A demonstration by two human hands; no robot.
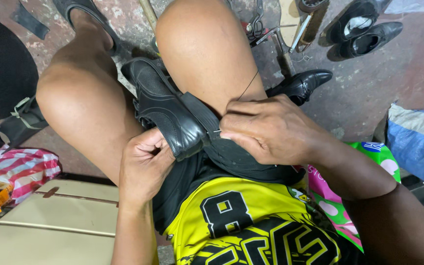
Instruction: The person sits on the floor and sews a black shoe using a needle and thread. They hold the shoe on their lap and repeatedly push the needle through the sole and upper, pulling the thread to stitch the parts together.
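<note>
Black shoe (165, 110) lies across the lap between the thighs, long axis from upper left to lower right, toe away. Left hand (145, 164) grip closed on its heel end, below. Right hand (271, 130) pinches a needle (215, 131) at the heel edge, just right of the shoe; thread (248, 86) runs upward. Right hand nearer the seam.

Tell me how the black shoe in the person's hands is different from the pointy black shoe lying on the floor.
The held shoe rests between the knees; the floor shoe lies by the right leg. The held shoe looks matte and dotted; the floor shoe is smooth and glossy. The left hand grips the held shoe while the right hand pinches a needle at it; nobody touches the floor shoe. Both are black.
</note>
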